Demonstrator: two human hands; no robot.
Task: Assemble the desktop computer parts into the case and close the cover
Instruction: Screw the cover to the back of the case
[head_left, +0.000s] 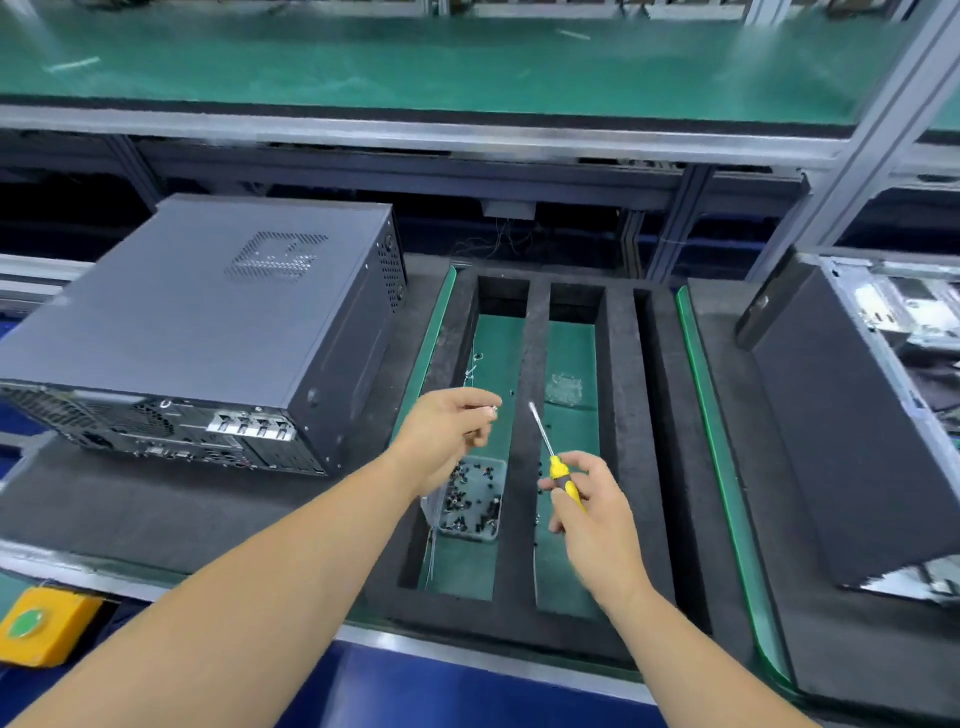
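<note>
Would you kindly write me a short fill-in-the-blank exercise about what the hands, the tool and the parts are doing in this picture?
1. The right hand grips a screwdriver with a ____ handle.
2. The left hand pinches a small ____ between its fingertips.
3. The clear box of dark screws sits in the ____ slot of the black foam tray.
4. The closed computer case lies to the ____ of the foam tray.

Missing words: yellow; screw; left; left
</note>
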